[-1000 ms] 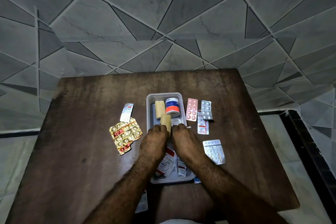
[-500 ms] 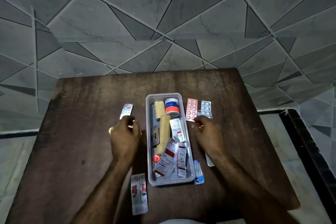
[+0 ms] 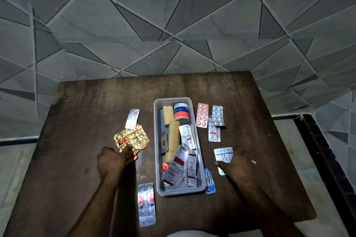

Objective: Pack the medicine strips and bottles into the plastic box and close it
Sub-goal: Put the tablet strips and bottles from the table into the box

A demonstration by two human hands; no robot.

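Note:
The clear plastic box (image 3: 172, 100) stands open in the middle of the brown table (image 3: 81, 113). It holds two tan rolls (image 3: 173, 140), a white bottle with an orange band (image 3: 181, 112) and several strips. My left hand (image 3: 110, 161) pinches the near edge of the crumpled gold foil strip (image 3: 133, 137), left of the box. To the right of the box, my right hand (image 3: 238, 165) closes on a silver strip (image 3: 223, 153), which sticks out past the thumb. No lid is in view.
Loose on the table are a pink blister strip (image 3: 202, 115), a silver blister strip (image 3: 218, 115), a white-and-red strip (image 3: 213, 132), a white strip (image 3: 132, 119), a long silver strip (image 3: 146, 204) and a small blue vial (image 3: 210, 181). A tiled wall rises just behind the table.
Both hands left the tan roll in the box and spread apart. The left went to the gold foil strip, the right to the silver strip, both drawing back toward me.

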